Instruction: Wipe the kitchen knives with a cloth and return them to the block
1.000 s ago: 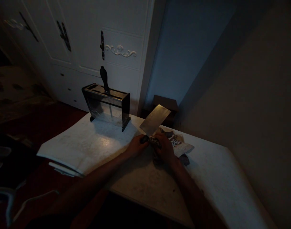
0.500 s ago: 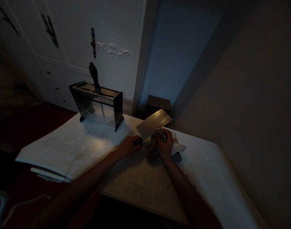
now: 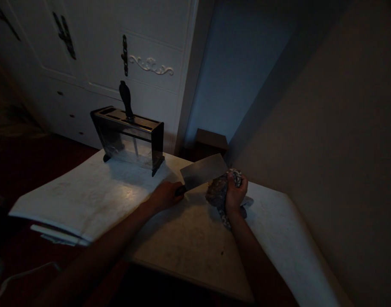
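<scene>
My left hand (image 3: 166, 195) is closed round the dark handle of a broad steel cleaver (image 3: 202, 171), whose blade points up and to the right over the white table (image 3: 182, 238). Beside the blade's far end, my right hand (image 3: 235, 192) grips a bunched patterned cloth (image 3: 218, 192) that touches the blade's lower right edge. A tail of the cloth hangs below the hand.
A knife block (image 3: 129, 136) with clear sides stands at the table's back left, one dark-handled knife (image 3: 125, 99) in it. A white cabinet (image 3: 96, 55) rises behind. A small brown box (image 3: 211, 140) sits by the wall. Papers (image 3: 57, 238) jut under the table's left edge.
The blade has lowered and flattened. My right hand with the cloth slid along it from near the handle out to its far end.
</scene>
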`<state>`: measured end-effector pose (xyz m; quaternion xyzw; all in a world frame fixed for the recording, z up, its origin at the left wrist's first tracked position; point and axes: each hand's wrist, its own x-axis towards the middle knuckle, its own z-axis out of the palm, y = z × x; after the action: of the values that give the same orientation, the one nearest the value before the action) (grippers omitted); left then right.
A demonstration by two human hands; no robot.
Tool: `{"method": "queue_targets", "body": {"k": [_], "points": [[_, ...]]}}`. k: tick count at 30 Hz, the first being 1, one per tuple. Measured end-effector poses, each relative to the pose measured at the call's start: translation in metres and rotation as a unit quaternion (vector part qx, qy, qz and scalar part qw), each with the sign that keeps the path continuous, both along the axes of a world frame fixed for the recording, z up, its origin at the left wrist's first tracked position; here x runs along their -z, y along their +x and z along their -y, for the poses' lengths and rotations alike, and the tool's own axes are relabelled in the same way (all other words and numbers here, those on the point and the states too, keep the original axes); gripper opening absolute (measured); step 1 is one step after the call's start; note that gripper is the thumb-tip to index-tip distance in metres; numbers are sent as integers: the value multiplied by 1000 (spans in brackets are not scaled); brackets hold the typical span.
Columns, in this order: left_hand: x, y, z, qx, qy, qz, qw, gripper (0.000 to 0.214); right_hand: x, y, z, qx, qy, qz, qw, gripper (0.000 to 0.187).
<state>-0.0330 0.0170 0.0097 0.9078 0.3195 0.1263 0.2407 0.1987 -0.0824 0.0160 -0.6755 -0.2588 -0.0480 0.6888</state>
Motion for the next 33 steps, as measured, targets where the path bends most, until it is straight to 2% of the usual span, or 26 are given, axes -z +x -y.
{"method": "queue_targets", "body": {"k": [3,6,10,13,18,27,33], "points": [[-6,-4,-1,-9,28,-51,998,19,0,12,4,47,15,-29,998,43],[-13,-7,-2,8,49,-85,995,19,1,25,8,59,39,-51,996,43],[-16,-10,-4,44,49,-109,992,21,1,34,13,9,45,-51,998,39],[-17,-12,-5,70,40,-115,990,23,0,34,14,-66,40,-71,994,39],[-15,-15,-7,75,47,-119,989,25,2,29,14,-180,32,-107,977,40],[-16,-14,-6,53,62,-110,991,24,0,28,15,-189,32,-139,972,38],[-14,-12,-4,12,52,-89,995,19,2,28,13,-185,-2,-136,973,43]]}}
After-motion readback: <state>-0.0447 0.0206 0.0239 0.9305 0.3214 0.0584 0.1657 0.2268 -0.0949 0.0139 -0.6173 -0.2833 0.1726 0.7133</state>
